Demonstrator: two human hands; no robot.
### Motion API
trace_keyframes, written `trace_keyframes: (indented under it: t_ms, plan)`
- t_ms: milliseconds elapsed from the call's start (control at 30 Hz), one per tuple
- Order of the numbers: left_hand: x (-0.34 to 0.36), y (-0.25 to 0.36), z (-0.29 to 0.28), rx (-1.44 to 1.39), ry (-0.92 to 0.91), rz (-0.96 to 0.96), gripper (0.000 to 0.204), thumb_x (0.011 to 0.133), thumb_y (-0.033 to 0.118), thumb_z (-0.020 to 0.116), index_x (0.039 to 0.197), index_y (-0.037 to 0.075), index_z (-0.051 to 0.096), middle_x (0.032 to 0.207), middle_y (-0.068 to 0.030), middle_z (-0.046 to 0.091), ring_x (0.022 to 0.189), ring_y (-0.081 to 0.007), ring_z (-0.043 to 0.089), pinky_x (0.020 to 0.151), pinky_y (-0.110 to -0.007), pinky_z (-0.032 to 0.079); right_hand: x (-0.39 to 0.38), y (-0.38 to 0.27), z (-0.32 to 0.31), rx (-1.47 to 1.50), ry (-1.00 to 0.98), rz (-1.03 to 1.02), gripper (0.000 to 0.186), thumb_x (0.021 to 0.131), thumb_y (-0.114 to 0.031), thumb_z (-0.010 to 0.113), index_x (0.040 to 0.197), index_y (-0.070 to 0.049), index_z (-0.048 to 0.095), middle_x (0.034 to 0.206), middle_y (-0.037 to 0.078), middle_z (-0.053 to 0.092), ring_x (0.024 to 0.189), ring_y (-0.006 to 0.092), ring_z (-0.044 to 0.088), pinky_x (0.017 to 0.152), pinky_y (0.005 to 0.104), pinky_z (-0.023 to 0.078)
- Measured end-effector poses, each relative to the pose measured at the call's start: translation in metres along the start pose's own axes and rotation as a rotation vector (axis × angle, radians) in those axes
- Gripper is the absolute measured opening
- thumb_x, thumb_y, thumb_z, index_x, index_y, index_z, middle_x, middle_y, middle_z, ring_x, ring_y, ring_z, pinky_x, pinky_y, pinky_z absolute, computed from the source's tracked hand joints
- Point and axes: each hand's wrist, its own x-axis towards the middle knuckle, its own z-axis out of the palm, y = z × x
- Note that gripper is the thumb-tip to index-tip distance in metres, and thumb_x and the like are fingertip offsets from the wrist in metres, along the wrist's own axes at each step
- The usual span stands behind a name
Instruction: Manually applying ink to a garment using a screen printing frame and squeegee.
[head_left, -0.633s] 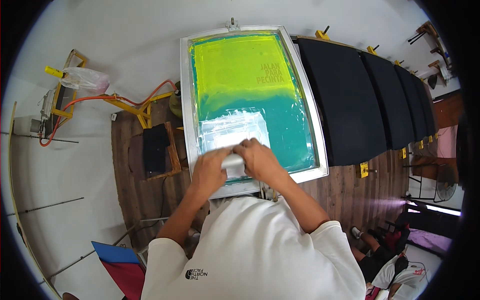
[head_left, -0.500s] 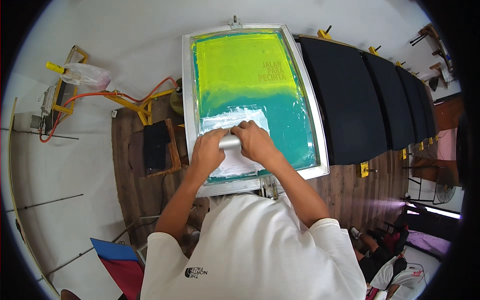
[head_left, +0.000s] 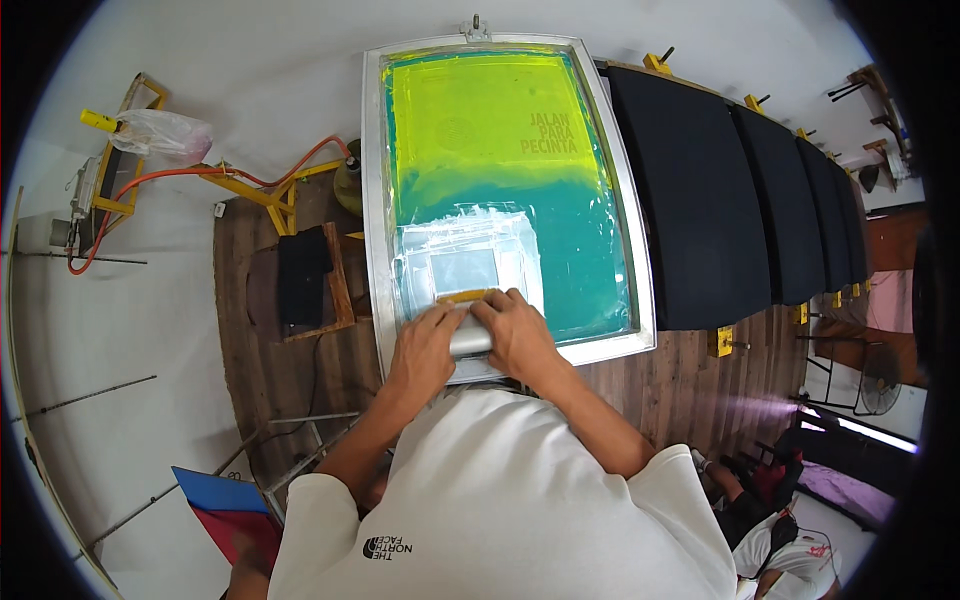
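Both of my hands grip a silver-handled squeegee (head_left: 470, 339) with a yellowish blade, near the close end of a screen printing frame (head_left: 605, 347). My left hand (head_left: 425, 345) wraps its left end and my right hand (head_left: 515, 332) its right end, thumbs close together. The mesh (head_left: 575, 250) is teal, with yellow-green ink (head_left: 460, 110) and faint lettering over its far half. White ink (head_left: 505, 228) lies smeared on the near left of the mesh, around a paler rectangle (head_left: 464, 270). Palms and the squeegee's lower edge are hidden.
Several black-covered boards (head_left: 695, 200) run in a row to the right, with yellow clamps (head_left: 721, 342) at their ends. Left are an orange hose (head_left: 180, 172), a yellow metal stand (head_left: 280, 200) and dark cloth (head_left: 303, 280) on a wooden stool. Another person (head_left: 790, 545) is at lower right.
My hands have drawn the squeegee toward me, to the near end of the frame. Its yellowish blade and the pale rectangle in the white ink now show.
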Motion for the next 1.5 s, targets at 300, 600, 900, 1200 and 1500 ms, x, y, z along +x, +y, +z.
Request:
trace_keyframes:
  t_ms: [300,600,900,1200,1500]
  plan:
    - [-0.001,0.026,-0.03,-0.087,-0.253,-0.106,0.045,0.072,-0.008,0.06,0.116,-0.002,0.066,0.113,-0.0225,0.067,0.105,-0.0388,0.064,0.093,-0.045,0.051,-0.014,-0.002,-0.013,0.003,-0.232,0.055,0.036,0.062,-0.003,0.074,0.098,-0.004,0.068,0.096,0.016,0.067,0.095,0.0374,0.063,0.077,0.0472,0.055]
    - [0.025,-0.017,0.009,-0.015,0.109,0.017,0.053,0.07,-0.011,0.063,0.121,0.002,0.065,0.122,-0.0182,0.064,0.114,-0.0338,0.061,0.095,-0.046,0.046,0.025,0.01,-0.01,-0.156,-0.032,0.008,0.043,0.066,-0.001,0.072,0.108,-0.01,0.064,0.108,0.01,0.063,0.105,0.0318,0.059,0.078,0.0455,0.054]
    - [-0.023,0.015,0.001,-0.094,-0.135,-0.115,0.053,0.07,-0.005,0.067,0.122,0.004,0.066,0.124,-0.0163,0.066,0.119,-0.0303,0.059,0.103,-0.046,0.038,-0.028,-0.005,-0.009,-0.05,-0.12,-0.015,0.039,0.064,-0.002,0.073,0.102,-0.005,0.064,0.101,0.013,0.063,0.1,0.0354,0.06,0.076,0.0482,0.053]
    - [0.082,-0.023,-0.034,0.039,-0.063,-0.105,0.038,0.074,-0.004,0.063,0.109,0.008,0.073,0.096,-0.021,0.071,0.093,-0.0393,0.068,0.086,-0.046,0.053,0.086,0.022,-0.036,-0.109,-0.141,0.073,0.028,0.069,-0.006,0.074,0.096,-0.01,0.071,0.093,0.013,0.072,0.091,0.0331,0.07,0.078,0.0445,0.058]
    - [0.055,-0.015,-0.012,0.04,0.0,-0.069,0.05,0.073,-0.013,0.057,0.119,0.003,0.068,0.106,-0.0238,0.069,0.1,-0.0415,0.066,0.09,-0.046,0.052,0.056,0.022,-0.002,-0.152,0.049,0.067,0.038,0.061,-0.003,0.076,0.099,-0.005,0.071,0.102,0.013,0.066,0.098,0.0335,0.063,0.082,0.0427,0.058]
